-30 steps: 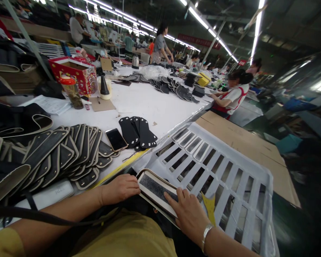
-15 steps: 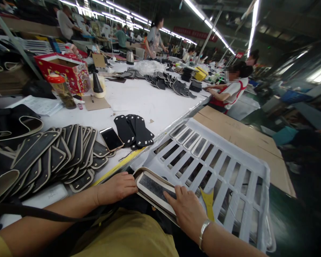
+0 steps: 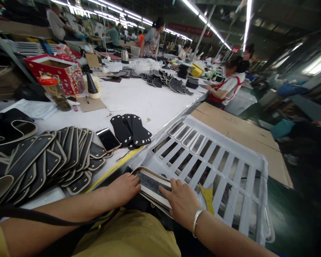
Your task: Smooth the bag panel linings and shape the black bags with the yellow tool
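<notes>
A half-made bag [image 3: 156, 192] with cream edges and a dark grey strip along its top lies in front of my body, against the near side of a grey slotted rack. Gripping its left end, my left hand [image 3: 125, 188] has its fingertips over the cream edge and onto the strip. My right hand [image 3: 182, 200], a bangle at its wrist, holds the other end, with the index finger reaching along the strip. The underside of the bag and both thumbs are hidden. A yellow forked piece [image 3: 208, 197] rests on the rack beside the right hand.
The slotted rack [image 3: 237, 157] carries several light-edged strips [image 3: 186, 135]. On the white table [image 3: 128, 96] lie overlapping dark panels [image 3: 46, 157], a phone [image 3: 107, 139], black pieces [image 3: 131, 130], a lidded drink bottle [image 3: 56, 93] and a red box [image 3: 56, 73]. A co-worker [image 3: 227, 87] sits beyond cardboard [image 3: 235, 134].
My left fingers have slid further over the bag's edge onto the strip. My right hand keeps its hold, and the whole view has shifted slightly.
</notes>
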Tool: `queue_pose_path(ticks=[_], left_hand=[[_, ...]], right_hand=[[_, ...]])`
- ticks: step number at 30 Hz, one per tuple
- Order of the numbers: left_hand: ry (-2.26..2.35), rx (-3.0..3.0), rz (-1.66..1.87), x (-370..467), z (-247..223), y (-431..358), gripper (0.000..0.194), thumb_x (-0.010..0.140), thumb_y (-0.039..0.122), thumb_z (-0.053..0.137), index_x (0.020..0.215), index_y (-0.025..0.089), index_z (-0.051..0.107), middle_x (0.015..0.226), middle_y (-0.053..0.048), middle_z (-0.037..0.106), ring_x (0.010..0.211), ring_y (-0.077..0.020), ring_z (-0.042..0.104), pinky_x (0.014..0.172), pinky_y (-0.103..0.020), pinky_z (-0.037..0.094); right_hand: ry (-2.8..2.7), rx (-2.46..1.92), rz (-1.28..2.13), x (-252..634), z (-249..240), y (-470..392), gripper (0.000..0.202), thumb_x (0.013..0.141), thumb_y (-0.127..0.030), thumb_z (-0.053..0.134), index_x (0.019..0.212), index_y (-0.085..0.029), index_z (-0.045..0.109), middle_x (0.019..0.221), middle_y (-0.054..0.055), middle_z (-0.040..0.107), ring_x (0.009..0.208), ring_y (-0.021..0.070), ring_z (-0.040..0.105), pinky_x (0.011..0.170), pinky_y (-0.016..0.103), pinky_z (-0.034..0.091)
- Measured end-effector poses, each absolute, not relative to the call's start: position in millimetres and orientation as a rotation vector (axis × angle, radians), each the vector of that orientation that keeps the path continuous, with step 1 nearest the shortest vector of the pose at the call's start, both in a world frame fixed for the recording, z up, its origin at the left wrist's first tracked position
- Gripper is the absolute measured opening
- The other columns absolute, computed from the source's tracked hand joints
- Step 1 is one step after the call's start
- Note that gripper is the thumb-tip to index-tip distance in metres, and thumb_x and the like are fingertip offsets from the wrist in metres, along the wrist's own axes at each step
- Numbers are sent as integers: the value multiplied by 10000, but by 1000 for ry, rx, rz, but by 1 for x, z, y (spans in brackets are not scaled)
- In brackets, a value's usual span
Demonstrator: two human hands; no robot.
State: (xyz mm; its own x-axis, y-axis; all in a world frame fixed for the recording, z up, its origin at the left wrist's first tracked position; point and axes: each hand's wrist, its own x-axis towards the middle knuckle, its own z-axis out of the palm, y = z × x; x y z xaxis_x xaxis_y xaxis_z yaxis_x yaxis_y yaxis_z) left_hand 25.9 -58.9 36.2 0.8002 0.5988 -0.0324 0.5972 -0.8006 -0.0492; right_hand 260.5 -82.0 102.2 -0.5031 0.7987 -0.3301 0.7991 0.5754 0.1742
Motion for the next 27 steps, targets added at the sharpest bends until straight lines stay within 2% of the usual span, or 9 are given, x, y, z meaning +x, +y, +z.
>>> queue_pose_path(ticks=[3,9,13,17,20,22,24,25,27], left_hand=[[-884,-2953,28,23,37,-57,33,820,133,561,817,159,581,873,-85,614,730,-202,551,628,-329,403],[-691,-2983,-124,12,40,-56,103,868,133,486,878,161,585,1070,-103,597,748,-171,538,671,-322,398],[-775,-2982,-57,17,39,-60,204,854,134,511,1046,160,576,1044,-90,614,774,-179,551,650,-313,397],[-916,-2986,24,19,37,-64,256,823,129,551,1075,158,589,1076,-94,620,800,-188,568,634,-306,409],[-972,-3153,-242,8,37,-64,220,844,214,559,1057,190,607,1093,-73,630,869,-185,575,736,-306,446],[-1274,-3142,-694,-2,36,-63,207,879,286,515,1038,203,616,1110,-66,628,962,-189,568,810,-309,458],[-1847,-2868,-1087,-9,33,-61,263,888,344,487,1057,182,606,1119,-81,621,979,-192,580,784,-289,484],[-2120,-2712,-1152,-10,32,-59,306,876,378,497,1074,168,598,1106,-87,627,949,-195,597,748,-279,496],[-2392,-2691,-979,-4,30,-52,387,848,453,516,1083,158,599,1047,-83,654,873,-202,624,713,-280,504]], right_hand=[[2460,1328,19,263,96,-83,595,709,-352,661,1264,-314,450,1028,105,489,915,289,468,687,353,356],[2493,1333,-33,266,93,-84,637,693,-368,681,1279,-310,438,1039,99,483,921,275,465,694,340,358],[2484,1312,-31,265,94,-83,635,707,-367,675,1289,-306,429,1040,105,486,932,278,467,697,345,367],[2483,1287,-40,263,95,-82,579,729,-392,653,1264,-296,453,1022,106,495,923,283,471,676,344,378],[2488,1324,-48,262,92,-82,540,732,-450,649,1221,-287,491,1025,106,496,911,281,472,663,339,382],[2496,1350,-39,263,89,-83,539,739,-468,643,1223,-284,492,1031,109,496,904,278,473,663,339,382],[2513,1354,-37,265,86,-83,539,753,-468,632,1238,-284,483,1037,112,496,901,277,473,666,343,381],[2520,1354,-41,266,85,-84,538,757,-467,629,1241,-285,482,1038,112,497,901,279,473,669,347,382],[2531,1361,-46,267,83,-84,531,761,-459,628,1242,-288,482,1043,113,501,905,285,473,676,358,383]])
